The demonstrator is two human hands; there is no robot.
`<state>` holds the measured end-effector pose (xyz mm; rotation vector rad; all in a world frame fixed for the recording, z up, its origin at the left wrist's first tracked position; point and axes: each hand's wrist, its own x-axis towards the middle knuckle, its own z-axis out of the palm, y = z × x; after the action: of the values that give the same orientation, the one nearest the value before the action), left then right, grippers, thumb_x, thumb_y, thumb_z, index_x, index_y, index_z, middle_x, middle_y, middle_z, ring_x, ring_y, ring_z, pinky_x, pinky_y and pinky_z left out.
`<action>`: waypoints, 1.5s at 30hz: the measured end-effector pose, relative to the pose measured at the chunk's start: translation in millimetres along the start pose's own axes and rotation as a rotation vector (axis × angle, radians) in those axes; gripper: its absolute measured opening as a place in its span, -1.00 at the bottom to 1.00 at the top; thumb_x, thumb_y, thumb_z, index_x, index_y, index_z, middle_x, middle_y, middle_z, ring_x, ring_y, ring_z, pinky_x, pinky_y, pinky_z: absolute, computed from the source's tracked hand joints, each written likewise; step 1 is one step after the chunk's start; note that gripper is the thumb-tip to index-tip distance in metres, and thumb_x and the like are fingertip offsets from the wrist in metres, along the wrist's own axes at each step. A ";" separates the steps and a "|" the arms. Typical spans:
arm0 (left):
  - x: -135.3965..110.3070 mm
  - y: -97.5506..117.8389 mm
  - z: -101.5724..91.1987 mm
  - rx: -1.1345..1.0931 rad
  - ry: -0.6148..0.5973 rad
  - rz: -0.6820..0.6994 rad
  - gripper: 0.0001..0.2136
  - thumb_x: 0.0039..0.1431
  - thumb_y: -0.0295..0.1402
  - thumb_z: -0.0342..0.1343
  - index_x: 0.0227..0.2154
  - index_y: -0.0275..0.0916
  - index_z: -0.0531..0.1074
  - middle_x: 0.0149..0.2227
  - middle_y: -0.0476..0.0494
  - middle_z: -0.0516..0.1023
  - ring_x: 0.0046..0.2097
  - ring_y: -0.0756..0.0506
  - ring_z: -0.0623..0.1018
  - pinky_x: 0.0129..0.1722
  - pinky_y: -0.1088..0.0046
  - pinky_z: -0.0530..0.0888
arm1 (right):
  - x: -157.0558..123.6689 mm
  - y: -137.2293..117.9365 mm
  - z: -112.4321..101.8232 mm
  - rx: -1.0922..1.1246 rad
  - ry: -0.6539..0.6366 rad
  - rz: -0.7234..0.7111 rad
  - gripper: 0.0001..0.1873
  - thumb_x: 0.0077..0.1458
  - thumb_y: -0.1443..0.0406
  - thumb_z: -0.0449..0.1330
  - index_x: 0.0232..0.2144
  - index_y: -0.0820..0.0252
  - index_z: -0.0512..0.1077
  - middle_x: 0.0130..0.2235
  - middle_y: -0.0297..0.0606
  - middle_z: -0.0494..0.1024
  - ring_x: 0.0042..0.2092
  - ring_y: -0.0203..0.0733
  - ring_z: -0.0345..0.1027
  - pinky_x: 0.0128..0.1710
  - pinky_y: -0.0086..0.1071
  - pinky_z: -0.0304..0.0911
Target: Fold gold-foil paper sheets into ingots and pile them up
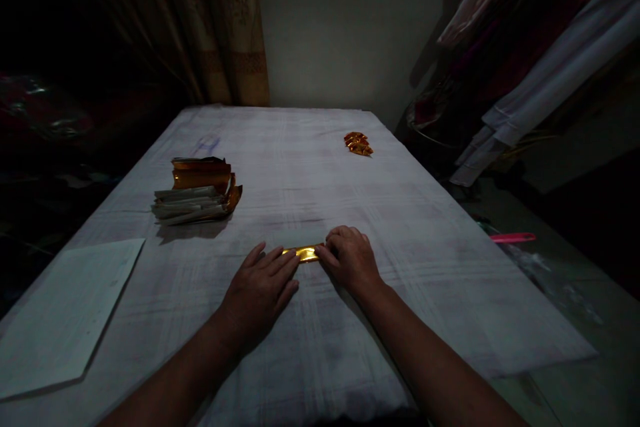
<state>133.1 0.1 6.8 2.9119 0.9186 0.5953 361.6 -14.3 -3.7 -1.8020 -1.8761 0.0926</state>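
Observation:
A narrow folded strip of gold foil paper (306, 253) lies on the white cloth-covered table (310, 173), just in front of me. My left hand (263, 290) lies flat with fingers stretched out, its fingertips pressing the strip's left end. My right hand (350, 257) has its fingers curled down on the strip's right end, pressing it to the cloth. Most of the strip is hidden under the two hands.
A stack of gold and white foil sheets (197, 197) sits at the left. A small pile of folded gold pieces (358, 143) lies far right. A white sheet (65, 310) lies near left. Hanging clothes (525, 67) and a pink object (513, 237) are right.

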 end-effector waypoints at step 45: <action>-2.0 -2.2 5.2 0.023 -0.010 0.005 -0.67 0.46 -0.31 -0.11 0.16 -0.17 0.42 0.17 -0.15 0.54 0.17 -0.21 0.52 0.28 -0.03 0.24 | -1.9 -18.6 2.4 0.003 -0.058 -0.044 -0.81 0.22 0.13 0.26 -0.30 0.12 0.46 0.04 -0.08 0.52 0.09 0.05 0.33 0.03 -0.08 0.14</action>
<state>132.3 1.2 1.0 2.9358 0.9233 0.5732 343.6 -17.3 1.1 -1.7728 -1.9535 0.1330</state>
